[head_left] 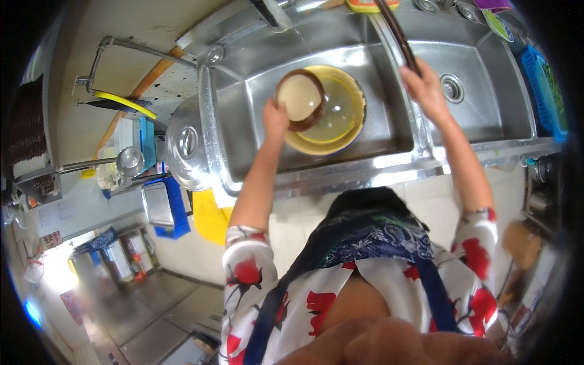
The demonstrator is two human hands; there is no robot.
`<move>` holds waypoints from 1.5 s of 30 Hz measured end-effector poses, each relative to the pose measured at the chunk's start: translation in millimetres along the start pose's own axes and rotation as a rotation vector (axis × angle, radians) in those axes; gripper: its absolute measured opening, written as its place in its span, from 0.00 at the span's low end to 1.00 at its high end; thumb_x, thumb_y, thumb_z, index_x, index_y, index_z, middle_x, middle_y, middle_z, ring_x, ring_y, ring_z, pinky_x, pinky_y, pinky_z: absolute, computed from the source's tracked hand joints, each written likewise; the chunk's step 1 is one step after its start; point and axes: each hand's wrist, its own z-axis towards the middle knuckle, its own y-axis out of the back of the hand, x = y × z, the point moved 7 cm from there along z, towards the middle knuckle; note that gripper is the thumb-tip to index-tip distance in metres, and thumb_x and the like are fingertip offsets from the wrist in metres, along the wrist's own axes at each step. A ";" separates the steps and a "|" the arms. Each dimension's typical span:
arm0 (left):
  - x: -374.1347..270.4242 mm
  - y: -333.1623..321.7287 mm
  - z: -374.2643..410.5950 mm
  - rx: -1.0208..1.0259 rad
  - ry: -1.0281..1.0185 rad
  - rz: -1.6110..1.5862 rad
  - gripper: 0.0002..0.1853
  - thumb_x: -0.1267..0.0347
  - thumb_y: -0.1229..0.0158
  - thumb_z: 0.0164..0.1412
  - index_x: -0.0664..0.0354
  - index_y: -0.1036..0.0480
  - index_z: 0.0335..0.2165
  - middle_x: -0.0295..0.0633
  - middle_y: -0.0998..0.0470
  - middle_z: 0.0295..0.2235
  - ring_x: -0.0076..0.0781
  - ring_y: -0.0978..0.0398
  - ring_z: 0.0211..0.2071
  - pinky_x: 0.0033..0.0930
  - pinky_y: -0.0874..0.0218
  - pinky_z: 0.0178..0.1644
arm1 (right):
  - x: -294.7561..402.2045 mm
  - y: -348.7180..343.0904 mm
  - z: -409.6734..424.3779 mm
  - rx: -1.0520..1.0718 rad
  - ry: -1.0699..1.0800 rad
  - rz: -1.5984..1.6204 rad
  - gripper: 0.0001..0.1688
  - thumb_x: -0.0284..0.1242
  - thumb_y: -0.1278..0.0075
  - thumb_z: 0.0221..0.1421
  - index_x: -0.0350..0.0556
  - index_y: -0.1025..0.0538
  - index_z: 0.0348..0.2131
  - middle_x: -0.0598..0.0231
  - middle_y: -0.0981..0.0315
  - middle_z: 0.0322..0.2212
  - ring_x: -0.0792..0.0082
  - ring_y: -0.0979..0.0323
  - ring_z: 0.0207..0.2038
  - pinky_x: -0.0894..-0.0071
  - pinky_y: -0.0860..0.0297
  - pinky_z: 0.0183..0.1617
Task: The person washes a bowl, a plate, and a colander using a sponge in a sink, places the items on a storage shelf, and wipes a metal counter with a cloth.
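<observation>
My left hand (276,119) grips the rim of a brown bowl with a cream inside (299,96). The bowl is tilted over the left part of a yellow enamel basin (360,107), which holds clear, slightly yellowish water. This basin sits in the left bowl of a stainless steel double sink (392,132). Over the divider and the right sink bowl, my right hand (424,89) is closed around the lower end of a long, dark brown stick-like thing (397,32). Its upper end leaves the picture, and whether it is one piece or several cannot be told.
A faucet (273,16) reaches over the left sink bowl from behind. Left of the sink leans a round metal lid (185,141). A blue basket (540,91) with something green stands at the far right. A yellow-and-orange container (365,5) is behind the divider.
</observation>
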 end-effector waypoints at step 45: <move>-166.3 -142.2 -132.0 -0.511 0.440 -0.950 0.04 0.76 0.57 0.53 0.62 0.39 0.22 0.35 0.41 0.17 0.25 0.47 0.13 0.27 0.55 0.15 | -32.0 843.8 -157.8 -0.583 -0.366 -1.781 0.11 0.26 0.59 0.45 0.41 0.24 0.24 0.49 0.27 0.26 0.53 0.27 0.31 0.59 0.30 0.32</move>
